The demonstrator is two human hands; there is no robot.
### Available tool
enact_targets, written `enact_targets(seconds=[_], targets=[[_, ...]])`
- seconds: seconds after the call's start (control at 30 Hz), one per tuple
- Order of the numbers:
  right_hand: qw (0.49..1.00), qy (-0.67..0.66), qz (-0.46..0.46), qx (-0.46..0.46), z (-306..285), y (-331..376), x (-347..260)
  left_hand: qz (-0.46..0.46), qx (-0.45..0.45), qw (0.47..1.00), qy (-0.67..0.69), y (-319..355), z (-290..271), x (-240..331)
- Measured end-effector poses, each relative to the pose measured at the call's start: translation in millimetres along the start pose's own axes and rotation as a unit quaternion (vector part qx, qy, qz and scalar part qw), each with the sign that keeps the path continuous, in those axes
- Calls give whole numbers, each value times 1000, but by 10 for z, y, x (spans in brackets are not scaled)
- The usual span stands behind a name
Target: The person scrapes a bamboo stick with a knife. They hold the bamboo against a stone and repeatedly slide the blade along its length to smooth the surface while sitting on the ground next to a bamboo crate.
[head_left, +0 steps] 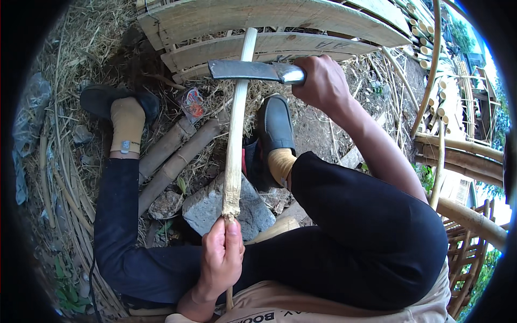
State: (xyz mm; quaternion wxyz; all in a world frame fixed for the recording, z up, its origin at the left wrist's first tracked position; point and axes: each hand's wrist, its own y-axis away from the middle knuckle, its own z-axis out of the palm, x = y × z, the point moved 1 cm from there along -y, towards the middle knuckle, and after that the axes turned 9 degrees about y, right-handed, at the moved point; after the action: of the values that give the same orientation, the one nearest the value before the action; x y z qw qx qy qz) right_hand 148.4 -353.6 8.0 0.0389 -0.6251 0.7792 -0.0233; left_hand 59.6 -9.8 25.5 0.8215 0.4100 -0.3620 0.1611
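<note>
A long pale stick (236, 134), stripped of bark, runs from my lap out toward the wooden slats. My left hand (221, 258) is closed around its thinner near part, thumb on top, just below a rough, frayed ring. In my right hand (323, 83) is the metal handle of a machete (245, 70) with a broad, blunt-ended dark blade. The blade lies crosswise over the far part of the stick; whether its edge bites into the wood cannot be made out. Under the stick's near half sits a grey stone (253, 207).
Curved wooden slats (269, 19) stand just beyond the stick's far end. Bamboo poles (180, 156) lie between my feet, near a crumpled wrapper (192, 102). My bent right leg (366, 226) rises beside the stick. Stacked bamboo (436, 102) is at the far right.
</note>
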Motion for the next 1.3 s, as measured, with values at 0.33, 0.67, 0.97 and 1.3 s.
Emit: enact_targets(seconds=[0.33, 0.67, 0.97, 1.3], targets=[[998, 42, 27, -31, -49, -20, 186, -106, -19, 988, 111, -17, -33, 60], [988, 138, 64, 13, -124, -54, 830, -116, -77, 982, 130, 20, 51, -4], [992, 71, 103, 3, -41, 98, 804, -124, -78, 978, 150, -65, -55, 29], [1000, -26, 2, -6, 21, 253, 746, -40, 30, 999, -9, -176, -250, -77]])
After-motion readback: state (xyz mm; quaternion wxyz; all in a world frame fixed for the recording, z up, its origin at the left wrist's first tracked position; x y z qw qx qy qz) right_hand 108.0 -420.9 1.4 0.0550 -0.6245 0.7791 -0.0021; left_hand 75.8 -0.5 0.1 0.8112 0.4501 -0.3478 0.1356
